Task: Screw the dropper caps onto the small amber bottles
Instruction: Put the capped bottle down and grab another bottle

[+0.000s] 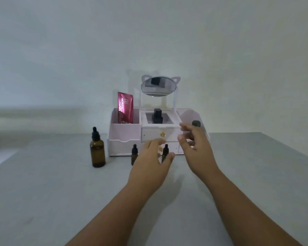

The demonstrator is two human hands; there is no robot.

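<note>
**Both hands closing in on the second small bottle**

Both hands are out over the grey surface [43, 192] in front of the white organiser [124, 137]. The left hand [149, 166] is loosely spread, thumb and fingers curving around the right-hand small amber bottle [164, 153] without clearly touching it. The right hand [196, 148] hovers just beside it, fingers spread and holding nothing.

From where I stand, that bottle already wears its black dropper cap, so the job looks like a final tightening. I'd steady the glass low with the left hand, pinch the cap's collar and not the soft bulb with the right, and turn until snug, keeping the bottle upright.

Counting: two small amber bottles, the other small amber bottle [134, 155] just left of the hand, also capped; one large amber bottle [97, 150] further left, capped too. The organiser holds one pink pouch [125, 108], one dark square bottle [157, 116] and one tilted mirror [158, 87].
</note>
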